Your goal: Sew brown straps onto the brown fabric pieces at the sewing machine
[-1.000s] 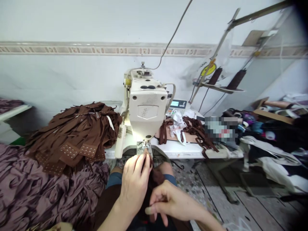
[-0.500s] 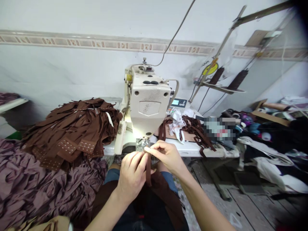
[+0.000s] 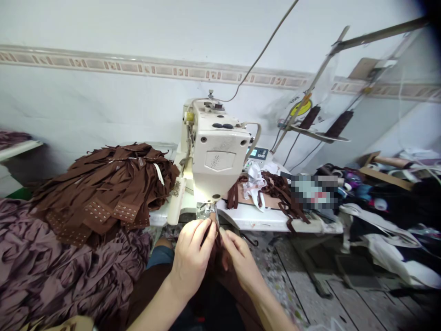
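A white sewing machine (image 3: 220, 161) stands in the centre, its light shining on the metal needle plate (image 3: 206, 210). Just in front of the plate, my left hand (image 3: 193, 253) pinches a brown strip (image 3: 213, 216) that runs up to the presser foot. Close on its right, my right hand (image 3: 240, 259) has its fingers closed on brown fabric, which hangs down into my lap. The fabric between the two hands is dark and partly covered by the fingers.
Brown pieces with metal eyelets (image 3: 113, 184) are heaped left of the machine, above mauve fabric (image 3: 62, 271). Brown straps and a white strip (image 3: 255, 184) lie on the right of the white table (image 3: 265, 221). Thread cones (image 3: 339, 124) stand on a rack.
My right hand has moved down from the presser foot to the fabric below it. My left hand stays near the plate with the strip. The camera view has shifted slightly.
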`<action>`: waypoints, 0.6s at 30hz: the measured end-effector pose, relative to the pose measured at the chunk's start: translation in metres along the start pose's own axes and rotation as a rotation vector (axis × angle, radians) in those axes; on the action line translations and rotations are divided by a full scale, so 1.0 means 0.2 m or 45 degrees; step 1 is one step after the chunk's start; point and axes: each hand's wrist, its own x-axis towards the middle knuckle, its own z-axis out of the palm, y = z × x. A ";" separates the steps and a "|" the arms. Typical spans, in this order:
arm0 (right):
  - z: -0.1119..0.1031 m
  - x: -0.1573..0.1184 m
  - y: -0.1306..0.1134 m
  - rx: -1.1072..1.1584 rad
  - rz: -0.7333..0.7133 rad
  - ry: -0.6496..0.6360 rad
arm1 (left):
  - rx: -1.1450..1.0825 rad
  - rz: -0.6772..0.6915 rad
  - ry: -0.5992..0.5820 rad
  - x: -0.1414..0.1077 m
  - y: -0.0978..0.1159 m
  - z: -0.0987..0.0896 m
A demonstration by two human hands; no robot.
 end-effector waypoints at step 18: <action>0.01 0.00 0.00 0.093 -0.022 0.117 | 0.134 -0.117 0.017 0.00 0.05 0.05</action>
